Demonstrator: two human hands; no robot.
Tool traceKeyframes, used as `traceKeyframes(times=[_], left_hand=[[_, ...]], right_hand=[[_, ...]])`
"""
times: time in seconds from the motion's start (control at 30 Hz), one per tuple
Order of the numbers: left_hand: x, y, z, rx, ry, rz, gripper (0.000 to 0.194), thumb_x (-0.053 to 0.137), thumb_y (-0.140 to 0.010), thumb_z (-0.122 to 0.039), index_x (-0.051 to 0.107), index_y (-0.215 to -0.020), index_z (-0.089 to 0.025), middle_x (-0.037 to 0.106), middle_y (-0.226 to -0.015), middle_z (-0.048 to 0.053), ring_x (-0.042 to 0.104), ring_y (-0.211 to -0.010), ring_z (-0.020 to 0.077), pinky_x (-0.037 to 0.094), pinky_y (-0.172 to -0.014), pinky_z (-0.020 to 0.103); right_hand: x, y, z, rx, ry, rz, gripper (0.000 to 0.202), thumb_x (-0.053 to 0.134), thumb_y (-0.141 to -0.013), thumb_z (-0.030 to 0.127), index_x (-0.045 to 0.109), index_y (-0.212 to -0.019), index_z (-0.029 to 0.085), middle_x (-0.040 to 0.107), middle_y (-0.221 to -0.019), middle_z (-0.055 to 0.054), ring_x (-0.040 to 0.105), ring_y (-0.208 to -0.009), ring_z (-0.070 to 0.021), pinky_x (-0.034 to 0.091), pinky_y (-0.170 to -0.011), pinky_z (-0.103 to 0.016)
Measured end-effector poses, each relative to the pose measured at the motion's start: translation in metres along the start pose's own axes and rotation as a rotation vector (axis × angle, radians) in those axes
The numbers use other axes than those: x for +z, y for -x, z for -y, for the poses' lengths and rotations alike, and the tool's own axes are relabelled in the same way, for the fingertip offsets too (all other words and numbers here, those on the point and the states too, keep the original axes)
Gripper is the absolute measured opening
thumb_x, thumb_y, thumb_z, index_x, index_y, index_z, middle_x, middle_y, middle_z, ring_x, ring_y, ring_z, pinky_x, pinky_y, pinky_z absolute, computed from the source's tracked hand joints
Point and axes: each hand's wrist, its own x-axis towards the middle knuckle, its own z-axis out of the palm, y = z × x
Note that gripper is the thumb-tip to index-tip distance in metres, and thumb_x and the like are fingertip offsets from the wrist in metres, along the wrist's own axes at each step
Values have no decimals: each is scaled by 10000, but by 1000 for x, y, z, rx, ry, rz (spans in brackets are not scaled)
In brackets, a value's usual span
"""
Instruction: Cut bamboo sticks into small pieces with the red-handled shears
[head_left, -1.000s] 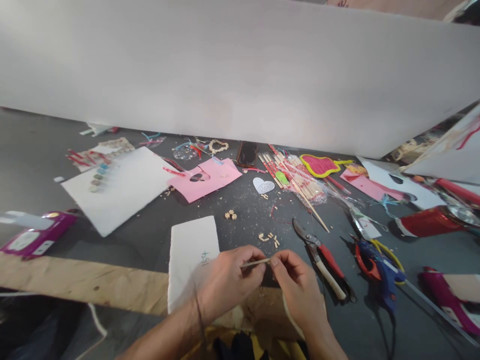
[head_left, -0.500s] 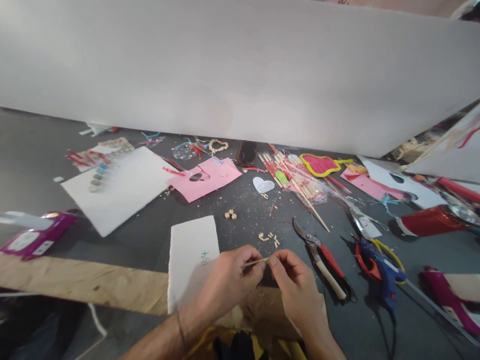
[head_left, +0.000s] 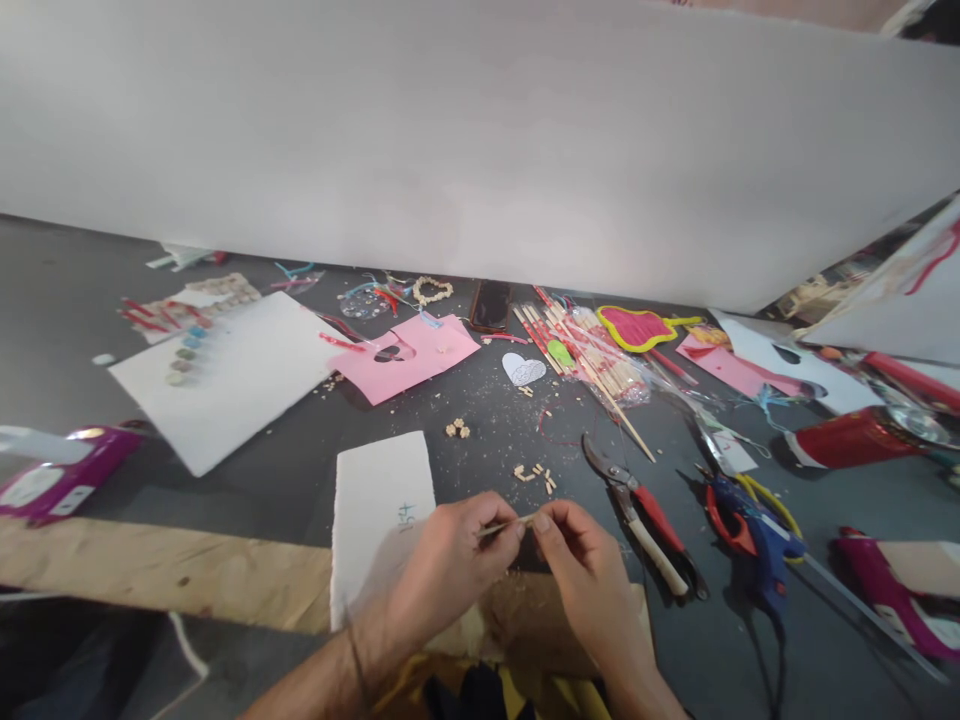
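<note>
Left hand and right hand are at the near side of the table, a stick spanning between them. Small pieces lie just beyond. A note sheet lies beside the left hand. Shears lie right of the right hand; a glue gun lies farther right, with a can behind it. Farther back, a heart cut-out sits between a holed sheet, left, and a bundle of sticks, right. Behind, a phone lies before an upright board.

both hands nearly meet, thumbs pinched against curled fingers, forearms angled inward.
</note>
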Motion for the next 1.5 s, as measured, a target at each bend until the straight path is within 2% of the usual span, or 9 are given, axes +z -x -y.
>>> traceKeyframes(times=[0.2, 0.43, 0.63, 0.77, 0.9, 1.1, 1.27, 1.4, 1.5], left_hand=[[-8, 1, 7, -51, 1, -14, 193, 463, -805, -282, 582, -693, -178, 522, -588, -45, 454, -559, 90, 305, -517, 180], [-12, 0, 12, -80, 32, -38, 195, 456, -801, -295, 552, -671, -186, 451, -552, -54, 396, -538, 91, 284, -503, 183], [-18, 0, 11, -151, 79, -28, 199, 454, -793, -320, 523, -657, -193, 409, -547, -53, 352, -523, 93, 270, -492, 185], [-19, -1, 10, -148, 159, -6, 212, 462, -791, -339, 500, -648, -187, 375, -554, -51, 325, -521, 93, 258, -488, 192], [-17, -3, 4, -162, 242, 13, 211, 489, -767, -327, 478, -610, -187, 361, -527, -60, 309, -497, 88, 244, -471, 196], [-16, -4, -4, -176, 344, 46, 195, 518, -748, -299, 493, -604, -170, 452, -511, -51, 355, -484, 82, 260, -469, 193], [-15, -7, 2, -166, 497, 55, 210, 536, -767, -305, 508, -624, -155, 461, -503, -50, 330, -474, 68, 236, -469, 195], [-11, -9, 6, -203, 674, 65, 249, 576, -755, -362, 502, -643, -153, 453, -488, -57, 278, -429, 50, 183, -432, 197], [-10, -10, 6, -207, 773, 49, 286, 598, -746, -397, 496, -640, -151, 437, -472, -62, 270, -406, 40, 161, -416, 197]], right_hand=[[-16, -11, -23, -205, 489, -115, 234, 430, -875, 370, 578, -814, 200, 630, -752, -22, 588, -706, -157, 453, -648, -254], [-29, -27, -39, -287, 630, -243, 259, 413, -873, 359, 581, -983, 194, 659, -913, -83, 610, -819, -200, 478, -716, -324], [-68, -16, -45, -335, 775, -374, 290, 425, -850, 399, 598, -956, 191, 643, -925, -99, 550, -882, -242, 440, -804, -412], [-90, -6, -60, -315, 1059, -332, 329, 425, -840, 422, 615, -919, 165, 607, -1031, -135, 510, -953, -278, 383, -868, -468], [-95, -4, -76, -265, 1107, -270, 352, 426, -833, 436, 612, -926, 152, 595, -1047, -161, 504, -980, -292, 397, -851, -459], [-95, -8, -72, -237, 939, -310, 293, 451, -793, 404, 620, -826, 166, 636, -1004, -155, 557, -926, -292, 412, -850, -467], [-96, 8, -37, 121, 150, -470, 292, 529, -741, 460, 591, -891, 218, 661, -773, -62, 611, -680, -219, 493, -606, -337], [-84, 23, -25, 255, -364, -255, 271, 687, -611, 349, 567, -830, 243, 678, -771, -46, 598, -553, -178, 488, -517, -303], [-71, 32, -25, 258, -423, -21, 341, 653, -644, 290, 596, -977, 246, 693, -870, -75, 637, -654, -195, 511, -612, -330]])
